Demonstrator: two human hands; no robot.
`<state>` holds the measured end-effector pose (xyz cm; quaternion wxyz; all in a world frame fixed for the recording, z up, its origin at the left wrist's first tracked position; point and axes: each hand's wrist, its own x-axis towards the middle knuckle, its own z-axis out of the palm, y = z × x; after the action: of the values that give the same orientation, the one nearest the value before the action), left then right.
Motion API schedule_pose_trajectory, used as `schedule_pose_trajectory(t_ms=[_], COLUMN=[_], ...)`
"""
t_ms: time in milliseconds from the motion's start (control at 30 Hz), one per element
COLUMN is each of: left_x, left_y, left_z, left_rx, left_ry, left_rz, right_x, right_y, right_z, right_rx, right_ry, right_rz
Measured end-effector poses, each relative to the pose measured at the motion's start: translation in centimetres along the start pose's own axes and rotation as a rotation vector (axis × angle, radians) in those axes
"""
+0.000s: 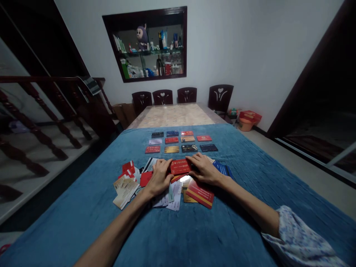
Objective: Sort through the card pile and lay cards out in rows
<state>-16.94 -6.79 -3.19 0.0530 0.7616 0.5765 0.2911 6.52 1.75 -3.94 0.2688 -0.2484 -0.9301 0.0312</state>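
Between my two hands is a red card (180,167) with pale lettering, above a loose heap of cards. My left hand (160,175) has its fingers closed at the card's left edge. At the right edge, my right hand (204,168) grips it too, fingers curled. Under and around the hands lie white cards (174,196), a red and gold card (200,193), blue cards (223,169) and beige cards (126,191). Beyond them, several cards lie in rows, among them a gold card (171,149) and a black card (189,148).
A blue cloth (111,230) covers the near part of the long table (175,115). Dark chairs (187,95) stand at its far end. Left is a wooden railing (41,107); an orange bucket (244,124) sits on the floor at right. A wall shelf (155,51) holds bottles and a plush toy.
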Motion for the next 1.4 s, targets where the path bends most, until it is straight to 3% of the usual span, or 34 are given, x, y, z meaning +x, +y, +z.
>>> schedule_pose_trajectory(t_ms=[500, 1033, 1400], left_x=[0.3, 1.5, 2.8], left_y=[1.1, 0.2, -1.2], left_z=[-0.7, -1.4, -2.0], left_rx=[0.107, 0.131, 0.162], left_ry=[-0.058, -0.093, -0.129], left_rz=[0.002, 0.060, 0.059], right_x=[0.2, 1.5, 3.4], right_y=[0.1, 0.4, 1.6], right_z=[-0.4, -1.3, -0.6], right_rx=[0.006, -0.009, -0.013], right_ry=[0.017, -0.060, -0.132], right_rz=[-0.026, -0.017, -0.010])
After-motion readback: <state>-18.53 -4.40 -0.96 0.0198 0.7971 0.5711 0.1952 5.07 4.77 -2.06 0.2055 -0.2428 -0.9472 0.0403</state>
